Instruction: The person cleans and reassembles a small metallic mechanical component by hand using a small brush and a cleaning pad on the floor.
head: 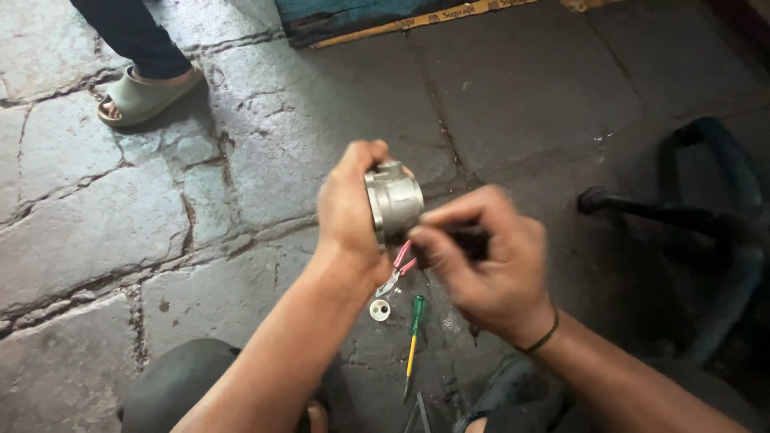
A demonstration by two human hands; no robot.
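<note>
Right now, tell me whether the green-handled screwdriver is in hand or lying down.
Lying down: the screwdriver rests flat on the stone floor, untouched.

The floor is cracked grey stone slabs with dark seams. Another person's sandalled foot stands at upper left. A dark chair base sits at right.

My left hand covers the near side of the metal fitting, so I can't tell what its back face looks like. My right hand is blurred, and the dark thing pinched in its fingers can't be made out. The pliers lie half hidden behind my wrist (only the red handles show). The other person's sandalled foot is cut off at the top edge.
</note>
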